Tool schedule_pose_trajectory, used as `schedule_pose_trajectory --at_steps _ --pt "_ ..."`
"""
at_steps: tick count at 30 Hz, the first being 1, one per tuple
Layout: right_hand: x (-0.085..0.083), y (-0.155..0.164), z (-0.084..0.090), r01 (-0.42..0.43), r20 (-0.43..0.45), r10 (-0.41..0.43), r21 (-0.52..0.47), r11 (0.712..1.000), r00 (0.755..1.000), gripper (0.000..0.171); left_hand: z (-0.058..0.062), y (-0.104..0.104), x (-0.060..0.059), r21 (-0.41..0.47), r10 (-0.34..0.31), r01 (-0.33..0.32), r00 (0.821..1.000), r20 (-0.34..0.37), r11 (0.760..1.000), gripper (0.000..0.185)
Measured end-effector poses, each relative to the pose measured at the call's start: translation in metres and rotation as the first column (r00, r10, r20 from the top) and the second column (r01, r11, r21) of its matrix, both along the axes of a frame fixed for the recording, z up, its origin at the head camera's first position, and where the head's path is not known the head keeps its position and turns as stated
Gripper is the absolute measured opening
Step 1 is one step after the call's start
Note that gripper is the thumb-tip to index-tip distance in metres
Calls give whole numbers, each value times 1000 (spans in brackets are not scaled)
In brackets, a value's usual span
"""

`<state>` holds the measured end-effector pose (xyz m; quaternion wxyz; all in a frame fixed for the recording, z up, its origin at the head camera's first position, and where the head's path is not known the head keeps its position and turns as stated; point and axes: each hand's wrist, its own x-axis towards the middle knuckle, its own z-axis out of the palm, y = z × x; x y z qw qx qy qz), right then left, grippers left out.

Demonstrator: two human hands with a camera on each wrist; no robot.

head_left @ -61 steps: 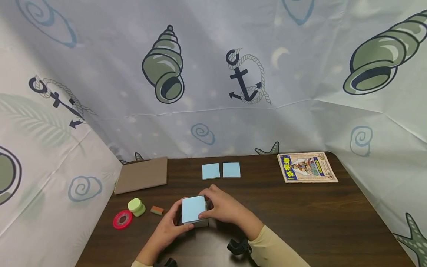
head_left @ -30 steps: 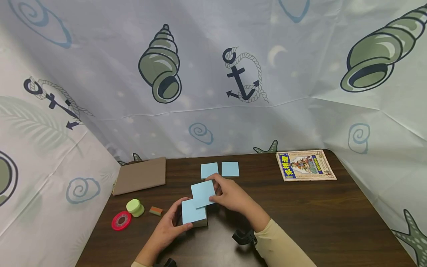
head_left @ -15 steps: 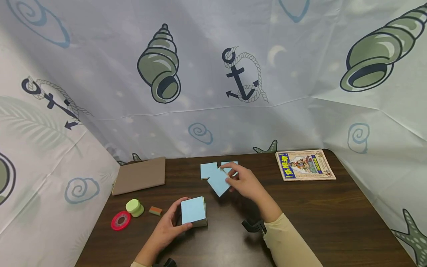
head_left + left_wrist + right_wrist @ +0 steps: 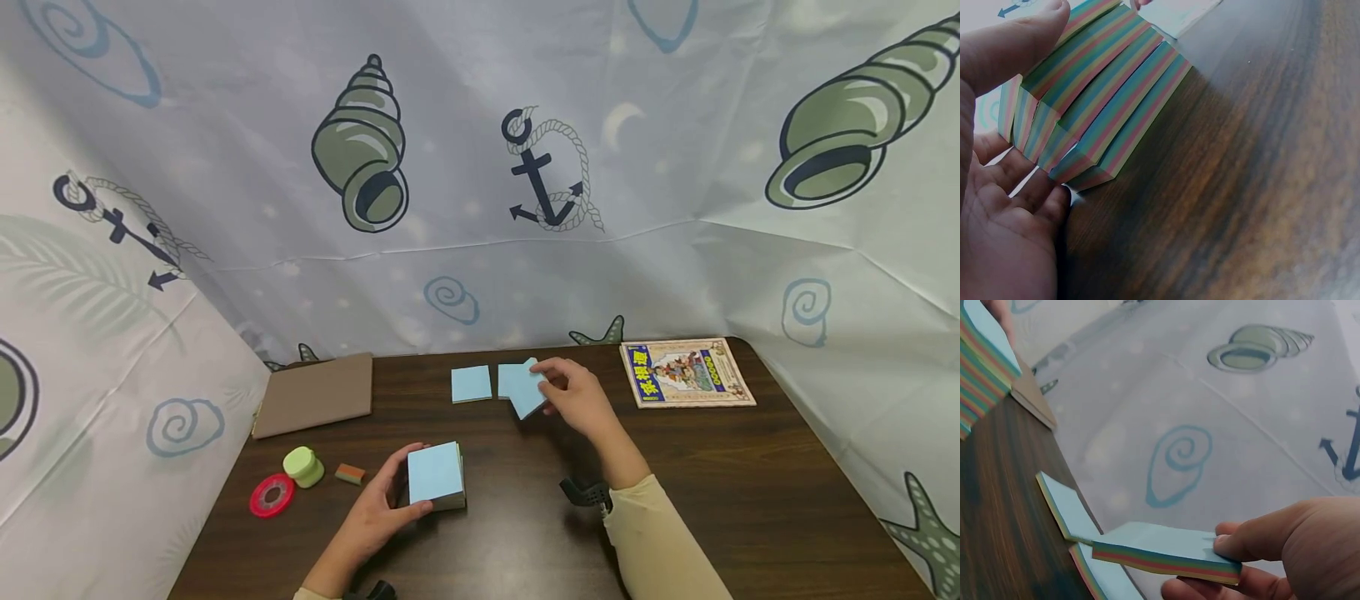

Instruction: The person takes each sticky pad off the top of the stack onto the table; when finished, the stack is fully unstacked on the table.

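A thick block of sticky notes [image 4: 436, 475], light blue on top with rainbow-striped edges [image 4: 1097, 106], stands on the dark wooden table [image 4: 712, 483]. My left hand [image 4: 378, 508] grips its left side, thumb on top in the left wrist view. My right hand [image 4: 577, 398] pinches a thin slice of notes [image 4: 527, 392] [image 4: 1160, 550] and holds it tilted just above the right one of two small blue pads. The left pad [image 4: 471, 384] lies free; the right pad [image 4: 510, 377] is partly covered by the held slice.
A brown board [image 4: 317, 393] lies at the back left. A green round object [image 4: 304, 465], a red tape ring [image 4: 273, 494] and a small eraser [image 4: 350, 474] sit left of the block. A colourful booklet [image 4: 686, 372] lies at the back right. Printed cloth walls surround the table.
My right hand lifted a thin slice of notes off the block and carried it back and right, to above the right small pad. My left hand stayed on the block.
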<state>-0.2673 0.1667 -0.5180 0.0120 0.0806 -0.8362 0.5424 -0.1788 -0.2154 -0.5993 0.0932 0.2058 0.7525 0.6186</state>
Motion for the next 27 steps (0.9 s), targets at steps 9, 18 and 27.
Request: schedule_pose_trajectory --at_steps 9,18,27 --pt "-12 25 -15 211 -28 -214 -92 973 976 20 3 2 1 -25 22 -21 1000 21 999 91" --pt "-23 38 -38 339 31 -337 -53 939 941 20 3 0 1 -26 20 -20 1000 9 999 90" --pt "-25 39 -50 324 -7 -328 186 928 945 30 3 2 1 -48 39 -38 999 12 998 91"
